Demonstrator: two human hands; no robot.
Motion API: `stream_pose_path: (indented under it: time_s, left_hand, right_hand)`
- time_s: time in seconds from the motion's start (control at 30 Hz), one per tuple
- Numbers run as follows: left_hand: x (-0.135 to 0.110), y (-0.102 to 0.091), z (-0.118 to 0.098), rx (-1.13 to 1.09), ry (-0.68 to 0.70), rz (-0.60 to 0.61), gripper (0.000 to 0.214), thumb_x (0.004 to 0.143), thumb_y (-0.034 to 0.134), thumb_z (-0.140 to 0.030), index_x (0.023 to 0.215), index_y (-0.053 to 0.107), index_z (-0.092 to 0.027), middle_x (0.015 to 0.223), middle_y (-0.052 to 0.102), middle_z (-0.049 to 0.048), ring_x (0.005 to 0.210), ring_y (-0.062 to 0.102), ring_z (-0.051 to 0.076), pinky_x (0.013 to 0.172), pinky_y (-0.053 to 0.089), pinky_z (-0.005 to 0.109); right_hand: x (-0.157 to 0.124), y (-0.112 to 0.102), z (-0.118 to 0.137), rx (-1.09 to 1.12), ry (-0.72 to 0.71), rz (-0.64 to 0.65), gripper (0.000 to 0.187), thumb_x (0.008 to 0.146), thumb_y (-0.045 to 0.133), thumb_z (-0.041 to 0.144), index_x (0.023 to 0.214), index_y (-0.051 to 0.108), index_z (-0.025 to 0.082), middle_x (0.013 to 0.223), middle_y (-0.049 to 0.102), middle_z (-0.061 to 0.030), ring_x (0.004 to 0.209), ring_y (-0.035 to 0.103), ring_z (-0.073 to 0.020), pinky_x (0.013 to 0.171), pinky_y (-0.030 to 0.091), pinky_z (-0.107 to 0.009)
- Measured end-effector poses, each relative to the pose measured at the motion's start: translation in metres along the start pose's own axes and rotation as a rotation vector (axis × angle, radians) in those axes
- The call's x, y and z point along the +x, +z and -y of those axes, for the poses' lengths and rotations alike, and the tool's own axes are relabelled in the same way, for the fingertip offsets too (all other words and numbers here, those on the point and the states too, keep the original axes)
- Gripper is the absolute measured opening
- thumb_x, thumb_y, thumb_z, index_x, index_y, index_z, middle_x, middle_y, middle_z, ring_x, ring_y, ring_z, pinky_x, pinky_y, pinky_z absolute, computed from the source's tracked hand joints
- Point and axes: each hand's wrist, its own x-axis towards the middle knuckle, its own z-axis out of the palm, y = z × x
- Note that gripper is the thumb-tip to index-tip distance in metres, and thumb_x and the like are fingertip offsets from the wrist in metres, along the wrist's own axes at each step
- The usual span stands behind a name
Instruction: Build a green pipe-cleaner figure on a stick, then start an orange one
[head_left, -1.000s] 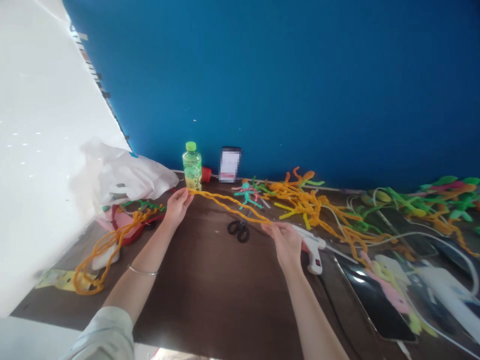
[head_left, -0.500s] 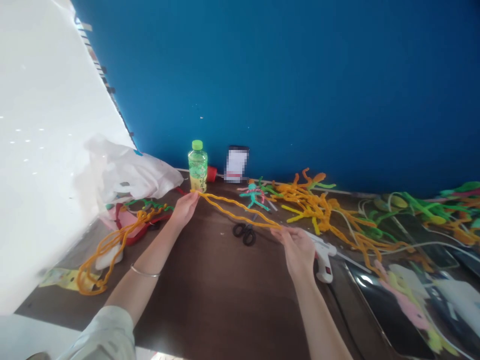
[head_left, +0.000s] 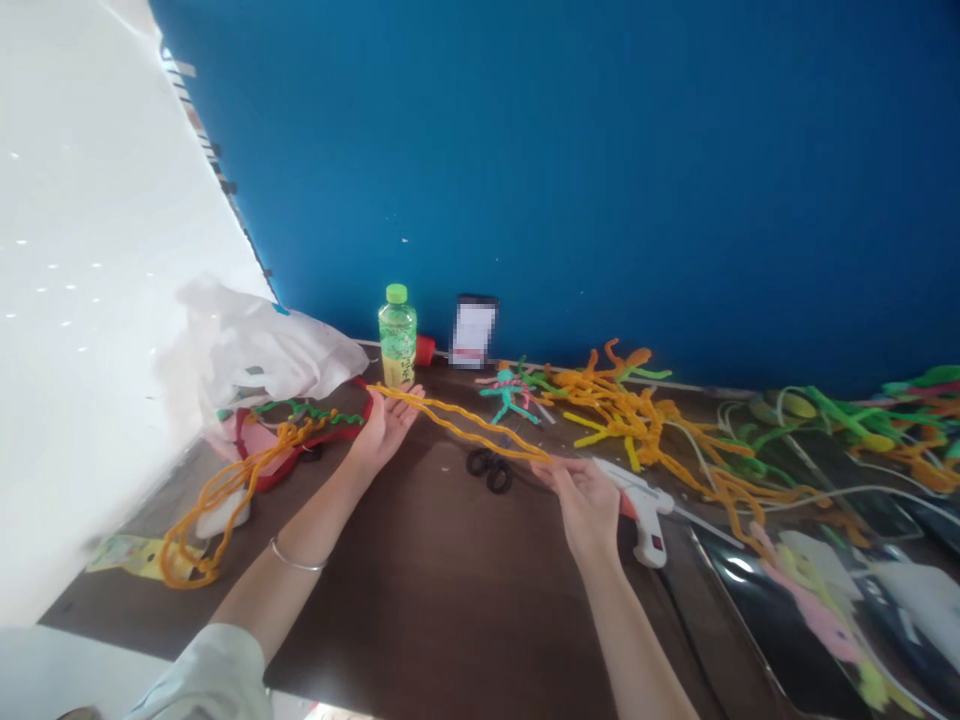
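A long twisted orange pipe-cleaner strand (head_left: 465,425) stretches above the brown table (head_left: 427,590) between my two hands. My left hand (head_left: 386,425) is palm up with fingers spread, and the strand's far end lies across its fingertips. My right hand (head_left: 585,495) pinches the strand's near end. The strand trails leftward into an orange coil (head_left: 217,495) near the table's left edge. Black scissors (head_left: 489,468) lie under the strand, and a white glue gun (head_left: 641,500) rests just right of my right hand.
A green bottle (head_left: 397,333) and a phone (head_left: 474,331) stand by the blue wall. A white plastic bag (head_left: 255,350) and a red item sit at left. Heaps of orange and green pipe cleaners (head_left: 637,410) spread to the right, over glossy printed sheets (head_left: 795,600).
My left hand has gone from pinching the strand's end to an opened, palm-up pose. My right hand holds its end in about the same place.
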Motion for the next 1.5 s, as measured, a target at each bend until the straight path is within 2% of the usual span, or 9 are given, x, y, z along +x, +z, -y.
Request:
stream_pose_path:
  time_s: [0.27,0.5,0.63,0.77,0.93,1.07,1.23,1.37,1.5]
  left_hand:
    - [0.003,-0.011,0.006,-0.024,-0.054,-0.011,0.014,0.083,0.048,-0.032,0.084,0.053,-0.019,0.104,0.062,0.0078,0.104,0.056,0.02,0.095,0.037,0.044]
    - [0.007,-0.01,0.003,-0.121,-0.012,-0.033,0.025,0.088,0.039,-0.026,0.072,0.054,-0.012,0.068,0.056,0.0025,0.071,0.058,0.011,0.088,0.045,0.038]
    - [0.01,-0.01,0.001,-0.221,-0.02,-0.039,0.031,0.089,0.034,-0.025,0.063,0.046,-0.014,0.055,0.043,-0.0025,0.052,0.048,0.006,0.069,0.049,0.025]
    - [0.01,-0.008,-0.005,-0.345,-0.054,-0.037,0.032,0.091,0.028,-0.024,0.062,0.039,-0.015,0.048,0.024,-0.006,0.039,0.03,0.004,0.042,0.034,0.014]
    - [0.002,-0.001,-0.007,-0.374,-0.191,0.023,0.029,0.091,0.028,-0.017,0.062,0.035,-0.016,0.051,0.021,-0.006,0.039,0.027,0.004,0.038,0.027,0.013]
    - [-0.008,0.011,0.009,-0.359,-0.417,0.072,0.028,0.09,0.03,-0.017,0.063,0.034,-0.016,0.052,0.019,-0.0067,0.038,0.025,0.004,0.038,0.026,0.013]
    - [-0.017,0.02,0.03,-0.374,-0.52,0.057,0.027,0.09,0.029,-0.014,0.064,0.035,-0.016,0.052,0.019,-0.0067,0.038,0.027,0.003,0.038,0.026,0.012]
    - [-0.02,0.02,0.037,-0.351,-0.551,0.038,0.026,0.09,0.031,-0.016,0.065,0.036,-0.016,0.052,0.019,-0.0065,0.039,0.027,0.003,0.039,0.027,0.012]
    - [-0.023,0.023,0.041,-0.337,-0.572,0.01,0.027,0.091,0.029,-0.02,0.066,0.038,-0.015,0.051,0.018,-0.0069,0.038,0.024,0.003,0.037,0.025,0.012]
  right_hand:
    - [-0.001,0.0,-0.004,0.002,0.016,0.028,0.027,0.062,0.072,0.032,0.07,0.055,0.014,0.065,0.069,-0.0054,0.063,0.068,-0.0189,0.073,0.055,-0.039]
    - [0.004,-0.001,-0.003,0.072,0.067,0.002,0.028,0.057,0.076,0.033,0.065,0.056,0.014,0.059,0.067,-0.0026,0.059,0.066,-0.0162,0.074,0.055,-0.037]
    - [0.001,0.002,0.002,0.043,0.053,0.039,0.029,0.055,0.076,0.034,0.063,0.056,0.015,0.061,0.066,-0.0024,0.061,0.067,-0.0169,0.074,0.055,-0.037]
    - [-0.005,-0.001,0.014,-0.054,0.013,0.161,0.025,0.059,0.074,0.033,0.067,0.057,0.016,0.073,0.067,-0.0046,0.063,0.066,-0.0171,0.068,0.056,-0.035]
    - [-0.007,-0.007,0.025,-0.031,0.084,0.473,0.028,0.073,0.057,0.044,0.066,0.057,0.017,0.079,0.067,-0.007,0.043,0.056,-0.0105,0.037,0.046,-0.023]
    - [-0.017,0.013,0.011,-0.293,-0.133,0.351,0.02,0.075,0.06,0.031,0.089,0.06,0.017,0.084,0.066,-0.0076,0.051,0.059,-0.0105,0.044,0.049,-0.022]
    - [-0.047,0.047,0.003,-0.675,-0.715,0.678,0.022,0.08,0.048,0.025,0.088,0.066,0.014,0.097,0.067,-0.007,0.073,0.063,-0.0087,0.073,0.05,-0.02]
    - [-0.059,0.05,0.008,-0.784,-0.882,0.845,0.027,0.082,0.045,0.012,0.103,0.062,0.018,0.112,0.062,-0.0072,0.1,0.058,-0.0132,0.084,0.048,-0.026]
    - [-0.06,0.046,0.004,-0.833,-0.965,0.926,0.028,0.085,0.041,0.012,0.103,0.059,0.023,0.115,0.06,-0.0084,0.1,0.058,-0.0176,0.082,0.049,-0.034]
